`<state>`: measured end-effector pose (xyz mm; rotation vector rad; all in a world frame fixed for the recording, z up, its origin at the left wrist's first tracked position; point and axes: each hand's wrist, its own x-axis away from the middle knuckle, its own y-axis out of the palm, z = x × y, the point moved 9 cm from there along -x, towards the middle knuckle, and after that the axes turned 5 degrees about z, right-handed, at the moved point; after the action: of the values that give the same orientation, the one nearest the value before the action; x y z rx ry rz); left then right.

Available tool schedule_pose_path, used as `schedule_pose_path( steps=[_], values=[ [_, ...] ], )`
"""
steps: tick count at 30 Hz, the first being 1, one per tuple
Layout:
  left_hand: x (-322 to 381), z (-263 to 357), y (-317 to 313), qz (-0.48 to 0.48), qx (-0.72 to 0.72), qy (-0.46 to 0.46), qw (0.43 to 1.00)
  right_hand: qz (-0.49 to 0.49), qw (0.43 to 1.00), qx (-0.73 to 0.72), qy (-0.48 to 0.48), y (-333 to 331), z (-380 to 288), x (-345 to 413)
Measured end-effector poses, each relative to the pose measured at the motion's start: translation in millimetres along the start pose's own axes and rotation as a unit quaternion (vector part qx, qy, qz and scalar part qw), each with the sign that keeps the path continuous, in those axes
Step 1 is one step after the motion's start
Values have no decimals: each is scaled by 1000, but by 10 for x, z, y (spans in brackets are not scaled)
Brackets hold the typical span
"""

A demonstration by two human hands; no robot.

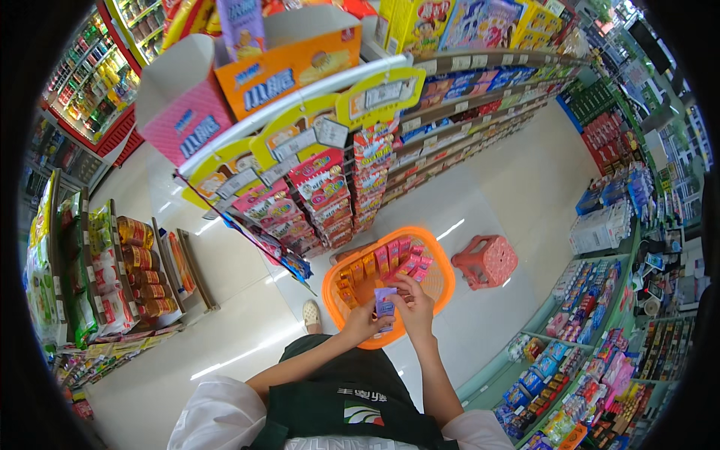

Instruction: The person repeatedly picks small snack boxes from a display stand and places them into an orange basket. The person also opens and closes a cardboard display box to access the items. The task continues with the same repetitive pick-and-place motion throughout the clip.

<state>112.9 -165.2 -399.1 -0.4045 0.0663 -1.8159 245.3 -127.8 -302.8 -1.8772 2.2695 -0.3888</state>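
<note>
Both my hands are on one small purple snack packet point(385, 306), held above the near part of an orange plastic basket point(444, 270). My left hand point(360, 325) grips its lower end, while the fingers of my right hand point(415, 304) pinch its upper right side. Inside the basket, orange packets point(355, 273) line the left side and pink packets point(394, 253) stand toward the far right. On the shelf top ahead are an open orange carton point(292, 70) and an open pink carton point(183, 126). A purple packet point(242, 28) stands upright behind the orange carton's front.
A red plastic stool point(486, 261) stands right of the basket. The shelf end ahead carries hanging snack packets point(323, 197) and yellow price tags point(382, 98). Stocked counter shelves point(540, 371) curve along the right; a rack with bottles point(146, 270) stands left. Tiled floor point(242, 326) lies between.
</note>
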Motion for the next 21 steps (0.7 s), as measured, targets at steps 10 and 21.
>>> schedule_pose_path(
  steps=[10,21],
  values=[
    [32,2615,-1393,49,-77,235,968,-172,955,34,-239,-105,-2295,-382],
    [273,4708,-3016,203,-95,521,824,-52,876,16,-478,-10,-4921,-634]
  ],
)
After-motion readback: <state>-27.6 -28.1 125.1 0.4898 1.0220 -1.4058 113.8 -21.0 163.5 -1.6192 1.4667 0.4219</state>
